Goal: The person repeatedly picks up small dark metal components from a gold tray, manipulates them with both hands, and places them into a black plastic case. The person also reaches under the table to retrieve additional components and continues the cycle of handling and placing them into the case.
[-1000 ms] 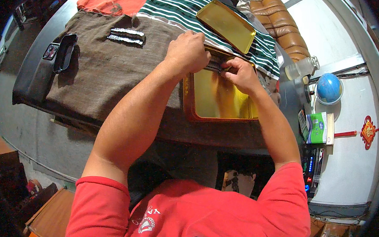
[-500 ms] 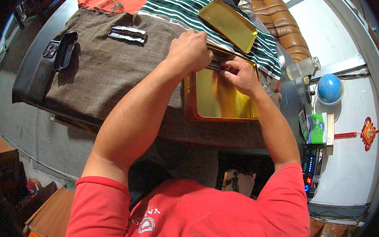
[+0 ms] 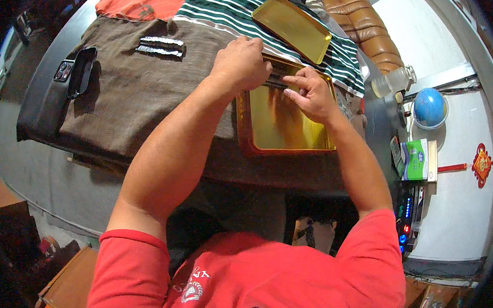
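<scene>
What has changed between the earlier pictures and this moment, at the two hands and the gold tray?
Almost nothing changed. The left hand and right hand stay together at the far edge of the red-rimmed gold rectangular tray, pinching the same small dark object. The second gold tray on the green-and-white striped cloth did not move.

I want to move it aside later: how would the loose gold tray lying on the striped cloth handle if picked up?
The gold tray looks thin, flat and rigid, so probably stiff and light. Its glossy surface may be slippery. Lying on the soft striped cloth, it would likely slide rather than roll.
</scene>
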`<move>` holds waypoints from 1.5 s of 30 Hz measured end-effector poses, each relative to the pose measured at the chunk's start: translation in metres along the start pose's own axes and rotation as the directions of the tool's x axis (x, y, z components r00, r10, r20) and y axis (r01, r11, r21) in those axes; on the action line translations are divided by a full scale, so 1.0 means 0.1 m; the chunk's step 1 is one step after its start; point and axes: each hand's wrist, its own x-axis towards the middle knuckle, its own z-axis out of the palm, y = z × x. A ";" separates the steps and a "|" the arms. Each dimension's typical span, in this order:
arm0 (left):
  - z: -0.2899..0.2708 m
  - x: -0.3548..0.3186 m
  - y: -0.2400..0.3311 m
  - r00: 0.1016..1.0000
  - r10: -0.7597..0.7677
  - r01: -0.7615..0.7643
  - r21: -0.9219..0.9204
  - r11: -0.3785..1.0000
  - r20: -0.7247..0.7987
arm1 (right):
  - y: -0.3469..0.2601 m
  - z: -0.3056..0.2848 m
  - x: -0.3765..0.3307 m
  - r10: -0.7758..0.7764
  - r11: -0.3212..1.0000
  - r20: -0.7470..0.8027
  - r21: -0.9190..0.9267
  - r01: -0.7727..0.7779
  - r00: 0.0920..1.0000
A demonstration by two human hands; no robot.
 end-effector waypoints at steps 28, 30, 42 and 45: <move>0.06 0.80 -1.21 0.987 -0.004 0.057 -0.331 0.942 0.160 | 0.62 2.39 -7.49 0.943 -0.126 -0.021 0.901 -0.415 -0.332; -0.02 0.90 -1.33 0.988 0.072 -0.054 -0.129 0.990 0.140 | 0.59 2.62 -7.38 0.966 -0.089 -0.112 0.704 -0.704 -0.234; -0.19 1.08 -1.74 0.979 0.175 -0.185 0.085 0.979 0.108 | 0.75 2.47 -5.99 0.890 -0.134 -0.340 0.438 -0.889 -0.302; -0.21 1.11 -1.82 0.976 0.186 -0.196 0.084 0.977 0.116 | 0.84 2.50 -5.95 0.875 -0.102 -0.400 0.396 -0.912 -0.272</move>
